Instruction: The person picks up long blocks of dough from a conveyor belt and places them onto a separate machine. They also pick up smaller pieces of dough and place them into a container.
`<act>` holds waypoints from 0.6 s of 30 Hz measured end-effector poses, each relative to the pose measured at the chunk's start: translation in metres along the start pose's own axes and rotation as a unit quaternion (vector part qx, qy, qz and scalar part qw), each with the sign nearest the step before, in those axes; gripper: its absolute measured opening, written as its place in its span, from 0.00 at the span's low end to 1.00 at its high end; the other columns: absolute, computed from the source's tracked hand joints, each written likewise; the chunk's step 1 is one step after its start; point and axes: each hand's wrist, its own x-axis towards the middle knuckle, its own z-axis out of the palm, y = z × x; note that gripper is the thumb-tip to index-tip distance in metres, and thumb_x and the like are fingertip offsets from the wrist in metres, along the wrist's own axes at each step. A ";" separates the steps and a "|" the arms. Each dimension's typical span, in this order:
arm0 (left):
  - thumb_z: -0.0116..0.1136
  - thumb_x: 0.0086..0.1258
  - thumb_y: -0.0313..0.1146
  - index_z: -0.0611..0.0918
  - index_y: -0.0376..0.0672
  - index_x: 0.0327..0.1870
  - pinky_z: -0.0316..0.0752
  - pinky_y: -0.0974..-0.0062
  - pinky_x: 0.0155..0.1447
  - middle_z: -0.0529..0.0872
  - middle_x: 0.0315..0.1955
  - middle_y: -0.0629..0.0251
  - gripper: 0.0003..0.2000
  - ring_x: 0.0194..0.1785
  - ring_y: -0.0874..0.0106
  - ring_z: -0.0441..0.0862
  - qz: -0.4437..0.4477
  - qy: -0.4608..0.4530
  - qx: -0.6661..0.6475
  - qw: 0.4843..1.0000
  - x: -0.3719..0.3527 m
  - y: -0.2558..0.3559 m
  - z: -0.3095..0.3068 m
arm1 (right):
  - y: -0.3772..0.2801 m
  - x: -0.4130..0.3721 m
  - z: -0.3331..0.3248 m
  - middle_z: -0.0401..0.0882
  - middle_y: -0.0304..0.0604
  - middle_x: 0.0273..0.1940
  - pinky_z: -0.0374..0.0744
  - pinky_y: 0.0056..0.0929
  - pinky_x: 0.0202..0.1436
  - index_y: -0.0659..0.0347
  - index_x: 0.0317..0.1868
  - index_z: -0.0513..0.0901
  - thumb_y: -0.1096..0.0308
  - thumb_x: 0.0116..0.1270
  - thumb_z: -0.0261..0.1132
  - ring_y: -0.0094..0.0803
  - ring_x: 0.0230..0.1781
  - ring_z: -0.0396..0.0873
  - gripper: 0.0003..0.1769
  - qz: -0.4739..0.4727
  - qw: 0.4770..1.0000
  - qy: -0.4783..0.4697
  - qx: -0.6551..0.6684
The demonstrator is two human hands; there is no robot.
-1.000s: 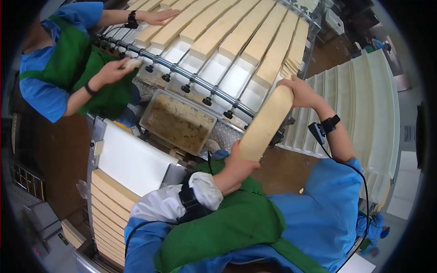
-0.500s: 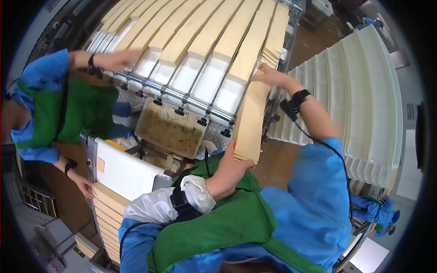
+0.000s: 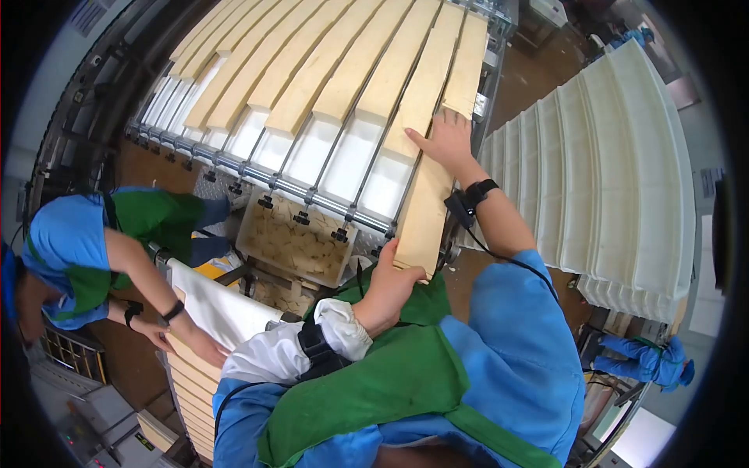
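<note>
A stack of pale wood veneer strips lies lengthwise in the rightmost lane of the slatted conveyor, its near end overhanging toward me. My left hand grips that near end, thumb across the end face and fingers along the side. Over the stack's far part lies my right hand, palm down with fingers stretched forward and thumb out toward the neighbouring stack. Its fingertips touch the near end of another veneer stack in the same lane. More veneer stacks lie in parallel lanes to the left, split by thin metal rods.
A metal bar with black knobs crosses the conveyor's front. Below stands a bin of wood scraps. At left, a co-worker's hands rest on stacked wood pieces. White ribbed panels stand at right.
The veneer strips, bowed before, now lie flatter in the lane. My right hand has gone from grasping their far part to lying flat. The co-worker's raised hand has moved down to the stacked wood.
</note>
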 end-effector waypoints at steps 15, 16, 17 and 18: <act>0.55 0.58 0.16 0.55 0.38 0.73 0.70 0.79 0.44 0.77 0.46 0.62 0.39 0.42 0.75 0.74 -0.004 0.010 -0.003 1.000 0.015 0.013 0.014 | 0.018 -0.001 0.015 0.70 0.58 0.64 0.48 0.77 0.68 0.62 0.73 0.62 0.34 0.65 0.57 0.55 0.68 0.63 0.48 0.118 0.990 0.019 0.078; 0.55 0.58 0.16 0.55 0.38 0.73 0.70 0.80 0.44 0.77 0.46 0.62 0.39 0.42 0.76 0.74 -0.007 0.015 -0.007 1.000 0.016 0.013 0.014 | 0.018 -0.001 0.015 0.69 0.59 0.64 0.48 0.77 0.68 0.62 0.74 0.61 0.33 0.66 0.55 0.55 0.68 0.63 0.48 0.140 0.988 0.009 0.066; 0.55 0.58 0.16 0.55 0.38 0.73 0.70 0.80 0.43 0.77 0.45 0.63 0.39 0.41 0.76 0.74 -0.010 0.021 -0.010 1.000 0.016 0.011 0.013 | 0.017 0.000 0.014 0.69 0.60 0.64 0.47 0.77 0.69 0.63 0.74 0.61 0.32 0.67 0.54 0.55 0.68 0.63 0.48 0.165 0.985 -0.004 0.045; 0.55 0.58 0.16 0.55 0.38 0.73 0.69 0.80 0.43 0.77 0.45 0.63 0.39 0.41 0.76 0.74 -0.013 0.027 -0.015 0.999 0.017 0.011 0.013 | 0.014 0.000 0.010 0.69 0.61 0.64 0.46 0.77 0.69 0.63 0.73 0.62 0.32 0.67 0.53 0.55 0.68 0.63 0.48 0.190 0.981 -0.019 0.023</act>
